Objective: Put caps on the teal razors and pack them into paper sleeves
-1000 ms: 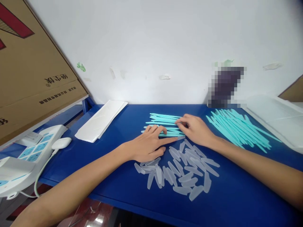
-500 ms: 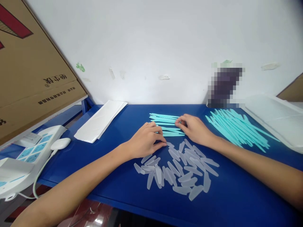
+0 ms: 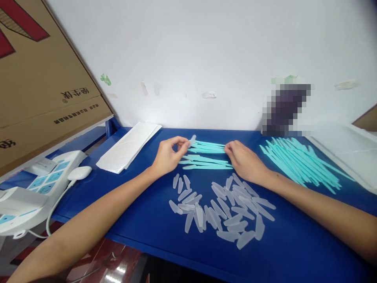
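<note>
Several slim turquoise eyebrow razors (image 3: 207, 160) lie side by side on the blue table, some with translucent tips at their left ends. Between thumb and finger, my left hand (image 3: 171, 156) pinches a translucent blade cap (image 3: 192, 140) at the left end of the farthest razors. My right hand (image 3: 244, 162) has its fingers closed on the right end of a razor in the upper group; its fingertips hide that end. Loose translucent caps (image 3: 234, 226) are scattered nearer to me, below both hands.
A pile of turquoise razors (image 3: 300, 163) lies to the right, beside a white tray (image 3: 347, 153). White flat packets (image 3: 129, 147) rest at the left. A power strip (image 3: 55, 179) with a white plug and cable stands by a large cardboard box (image 3: 50, 78). A wall closes off the back.
My left hand has moved up and left from the near razors and now holds a cap at the far razors' left end. My right hand stays at their right ends.
</note>
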Demonstrator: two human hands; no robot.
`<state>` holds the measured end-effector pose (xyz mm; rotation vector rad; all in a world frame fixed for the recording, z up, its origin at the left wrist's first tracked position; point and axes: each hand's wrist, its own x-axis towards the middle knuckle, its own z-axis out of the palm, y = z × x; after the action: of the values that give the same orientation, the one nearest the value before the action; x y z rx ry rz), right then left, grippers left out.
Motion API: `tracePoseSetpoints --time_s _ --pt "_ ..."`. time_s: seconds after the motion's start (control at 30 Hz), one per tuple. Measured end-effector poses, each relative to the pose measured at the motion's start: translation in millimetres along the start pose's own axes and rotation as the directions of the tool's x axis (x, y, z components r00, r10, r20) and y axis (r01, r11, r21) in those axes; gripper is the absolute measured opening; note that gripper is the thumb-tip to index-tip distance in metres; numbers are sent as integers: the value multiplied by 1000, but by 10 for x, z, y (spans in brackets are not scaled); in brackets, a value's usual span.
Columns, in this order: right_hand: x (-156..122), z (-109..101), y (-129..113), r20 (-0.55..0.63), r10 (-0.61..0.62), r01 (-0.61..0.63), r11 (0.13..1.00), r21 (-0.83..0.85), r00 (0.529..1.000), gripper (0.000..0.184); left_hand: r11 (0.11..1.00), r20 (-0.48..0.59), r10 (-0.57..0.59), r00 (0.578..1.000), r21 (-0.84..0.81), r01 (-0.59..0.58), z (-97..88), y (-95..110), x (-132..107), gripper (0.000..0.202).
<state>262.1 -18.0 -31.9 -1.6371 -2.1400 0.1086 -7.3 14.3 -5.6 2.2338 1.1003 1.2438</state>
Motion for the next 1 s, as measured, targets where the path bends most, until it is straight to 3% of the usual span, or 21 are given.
tracePoseSetpoints --time_s 0.13,0.33,0.5,0.6,0.67,1.0 --pt "-29 -26 -18 -93 45 -38 996 75 995 16 967 -36 -193 981 -177 184 -25 -236 87 31" --pt "-32 -81 -15 -254 188 -77 917 391 949 16 947 5 -233 973 -224 228 15 -344 93 33" --pt "12 -48 4 -300 312 16 669 743 901 22 906 102 -262 960 -316 281 39 -351 98 37" --pt "38 -31 -1 -304 384 74 511 857 872 25 876 113 -307 945 -355 327 33 -351 116 36" --pt "46 -28 -4 -278 395 81 447 891 876 27 863 106 -330 938 -370 345 25 -358 127 34" --pt "59 -31 39 -194 364 26 418 908 911 24 832 122 -362 924 -405 379 -5 -387 149 31"
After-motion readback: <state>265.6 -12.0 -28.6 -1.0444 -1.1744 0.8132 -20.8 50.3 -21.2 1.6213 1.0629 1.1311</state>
